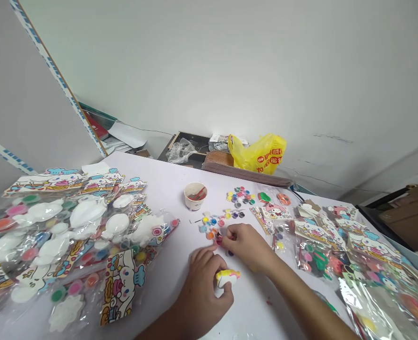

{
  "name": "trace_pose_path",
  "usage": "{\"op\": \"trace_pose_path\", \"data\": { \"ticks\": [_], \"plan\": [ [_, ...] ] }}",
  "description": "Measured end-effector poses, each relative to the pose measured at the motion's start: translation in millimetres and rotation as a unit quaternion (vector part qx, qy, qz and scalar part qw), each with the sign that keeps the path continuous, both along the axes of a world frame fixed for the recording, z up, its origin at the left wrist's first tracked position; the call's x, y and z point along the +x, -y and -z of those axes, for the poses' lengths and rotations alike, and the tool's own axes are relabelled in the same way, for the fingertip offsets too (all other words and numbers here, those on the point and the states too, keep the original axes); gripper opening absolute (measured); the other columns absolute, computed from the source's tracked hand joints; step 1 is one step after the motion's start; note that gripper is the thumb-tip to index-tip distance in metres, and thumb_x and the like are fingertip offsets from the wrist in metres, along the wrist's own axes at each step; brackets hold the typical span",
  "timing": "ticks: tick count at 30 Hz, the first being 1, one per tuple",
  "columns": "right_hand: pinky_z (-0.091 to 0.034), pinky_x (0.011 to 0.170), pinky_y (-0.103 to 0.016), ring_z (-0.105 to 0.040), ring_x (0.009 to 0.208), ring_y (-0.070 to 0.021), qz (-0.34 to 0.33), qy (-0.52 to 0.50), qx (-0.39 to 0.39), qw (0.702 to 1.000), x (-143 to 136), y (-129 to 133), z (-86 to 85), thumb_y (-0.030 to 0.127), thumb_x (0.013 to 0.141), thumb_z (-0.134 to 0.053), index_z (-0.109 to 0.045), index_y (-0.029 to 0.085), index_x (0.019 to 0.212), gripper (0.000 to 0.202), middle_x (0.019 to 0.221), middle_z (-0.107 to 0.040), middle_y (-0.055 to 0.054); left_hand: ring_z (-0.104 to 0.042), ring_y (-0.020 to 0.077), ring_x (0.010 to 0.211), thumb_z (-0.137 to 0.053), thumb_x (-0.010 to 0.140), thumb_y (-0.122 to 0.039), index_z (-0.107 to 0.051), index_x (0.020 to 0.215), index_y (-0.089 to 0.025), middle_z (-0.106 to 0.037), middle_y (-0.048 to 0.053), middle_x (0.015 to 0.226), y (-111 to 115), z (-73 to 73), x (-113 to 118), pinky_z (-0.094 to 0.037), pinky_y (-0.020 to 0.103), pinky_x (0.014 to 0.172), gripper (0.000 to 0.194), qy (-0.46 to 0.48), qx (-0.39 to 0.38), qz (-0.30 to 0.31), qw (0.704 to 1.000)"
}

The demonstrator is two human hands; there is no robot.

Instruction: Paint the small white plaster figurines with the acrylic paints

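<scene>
My left hand (205,290) is closed around a small white figurine (226,278) with yellow and pink paint along its top. A fingertip of that hand reaches toward a dark red paint pot (219,239). My right hand (246,245) pinches at this pot with thumb and forefinger; its fingertips are partly hidden. Around the pot lie strips of small paint pots (213,221) in yellow, blue, orange and dark colours. Behind them, another cluster of paint pots (240,196) rests on the white table (159,189).
A paper cup (195,196) with liquid and a red stick-like tool stands beyond my hands. Packaged white figures (88,212) cover the left side. More packets (322,236) lie at right. A yellow plastic bag (258,153) sits behind the table's far edge, by the wall.
</scene>
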State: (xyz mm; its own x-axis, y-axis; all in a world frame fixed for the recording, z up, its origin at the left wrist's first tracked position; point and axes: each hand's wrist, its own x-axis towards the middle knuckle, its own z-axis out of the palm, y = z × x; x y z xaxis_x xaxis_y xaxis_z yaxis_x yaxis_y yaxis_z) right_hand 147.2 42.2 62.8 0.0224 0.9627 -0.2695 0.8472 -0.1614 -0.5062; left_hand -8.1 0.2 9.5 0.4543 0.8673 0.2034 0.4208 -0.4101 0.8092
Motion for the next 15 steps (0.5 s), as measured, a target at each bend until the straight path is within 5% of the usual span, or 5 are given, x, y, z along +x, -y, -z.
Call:
{"op": "trace_pose_path", "data": {
  "ticks": [15],
  "plan": [
    [-0.026, 0.048, -0.023, -0.046, 0.053, -0.0119, -0.019, -0.014, -0.009, 1.0, -0.7, -1.5, -2.6, 0.027, 0.081, -0.057, -0.051, 0.019, 0.059, 0.024, 0.057, -0.059, 0.002, -0.054, 0.0319, 0.115, -0.054, 0.066, -0.004, -0.049, 0.077, -0.021, -0.06, 0.004, 0.082, -2.2, 5.9, -0.6, -0.028, 0.054, 0.108, 0.021, -0.051, 0.038, 0.005, 0.998]
  ]
}}
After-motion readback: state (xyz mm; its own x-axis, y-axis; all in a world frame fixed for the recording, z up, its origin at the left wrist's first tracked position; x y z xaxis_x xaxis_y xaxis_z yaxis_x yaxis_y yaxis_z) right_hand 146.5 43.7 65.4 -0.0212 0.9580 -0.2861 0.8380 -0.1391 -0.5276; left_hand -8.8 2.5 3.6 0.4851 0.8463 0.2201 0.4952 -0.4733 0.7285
